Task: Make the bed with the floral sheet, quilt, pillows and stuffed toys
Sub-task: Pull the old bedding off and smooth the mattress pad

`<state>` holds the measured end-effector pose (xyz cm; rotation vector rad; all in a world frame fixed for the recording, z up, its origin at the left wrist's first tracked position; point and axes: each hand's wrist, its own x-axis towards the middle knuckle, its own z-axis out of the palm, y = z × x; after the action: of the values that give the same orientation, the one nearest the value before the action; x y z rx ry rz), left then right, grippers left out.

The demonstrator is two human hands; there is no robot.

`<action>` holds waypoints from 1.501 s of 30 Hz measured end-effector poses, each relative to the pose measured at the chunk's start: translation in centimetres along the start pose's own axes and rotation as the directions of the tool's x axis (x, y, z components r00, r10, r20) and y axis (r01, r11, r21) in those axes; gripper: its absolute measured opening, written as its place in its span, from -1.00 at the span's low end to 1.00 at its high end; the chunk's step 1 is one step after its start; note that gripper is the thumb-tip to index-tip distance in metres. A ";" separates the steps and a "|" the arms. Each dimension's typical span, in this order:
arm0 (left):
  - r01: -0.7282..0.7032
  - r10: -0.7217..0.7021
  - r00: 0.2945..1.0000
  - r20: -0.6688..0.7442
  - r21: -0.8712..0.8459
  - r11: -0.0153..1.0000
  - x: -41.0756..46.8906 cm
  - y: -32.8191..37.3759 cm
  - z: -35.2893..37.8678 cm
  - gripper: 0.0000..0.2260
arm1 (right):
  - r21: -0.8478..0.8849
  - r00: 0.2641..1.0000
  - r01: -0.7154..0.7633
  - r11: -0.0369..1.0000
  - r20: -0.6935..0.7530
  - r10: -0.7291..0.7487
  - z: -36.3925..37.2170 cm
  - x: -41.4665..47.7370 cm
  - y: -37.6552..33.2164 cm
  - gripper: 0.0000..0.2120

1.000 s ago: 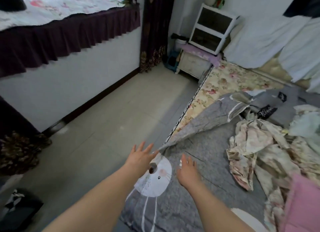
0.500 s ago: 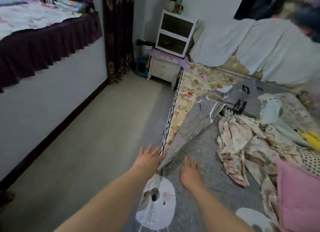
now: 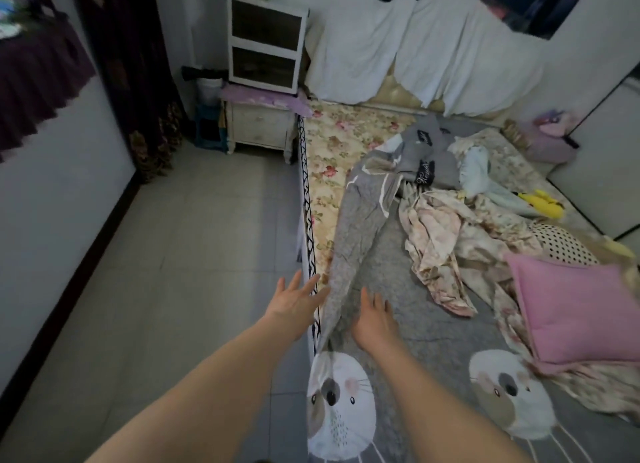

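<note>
Now, left hand (image 3: 298, 300): our grip is loose, fingers spread and holding nothing, over the edge of the bed (image 3: 308, 220), just beside the folded strip of the quilt (image 3: 398, 272).
right hand (image 3: 374, 320): fingers straight, nothing held, palm down on the quilt.
quilt: grey with animal faces, spread before us, left edge folded over.
floral sheet (image 3: 329, 158): covers the mattress, bare at far left.
crumpled floral cloth (image 3: 446, 241): heaped on the quilt.
pink pillow (image 3: 581, 313): at our right.
yellow stuffed toy (image 3: 542, 203): far right.
</note>
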<state>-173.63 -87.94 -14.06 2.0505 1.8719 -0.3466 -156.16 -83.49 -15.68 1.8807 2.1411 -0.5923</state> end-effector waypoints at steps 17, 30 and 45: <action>-0.127 0.128 0.991 -0.026 0.036 0.991 5.7 -13.5 -4.5 -0.34 | 0.032 0.989 -0.144 0.989 -0.017 0.145 -1.0 6.4 -10.4 -0.36; -0.020 0.019 0.999 0.037 0.017 1.000 18.5 -16.3 -6.6 -0.32 | 0.026 0.990 -0.115 0.993 0.079 0.113 -1.9 21.1 -7.8 -0.36; -0.105 0.102 0.982 0.158 0.009 0.994 40.8 -11.9 -6.1 -0.35 | 0.098 0.939 -0.166 0.981 0.319 0.127 -1.4 39.0 -1.7 -0.38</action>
<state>-181.66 -47.48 -25.88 2.0581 1.6692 -0.4842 -163.54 -48.29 -30.91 1.8433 1.7843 -0.9381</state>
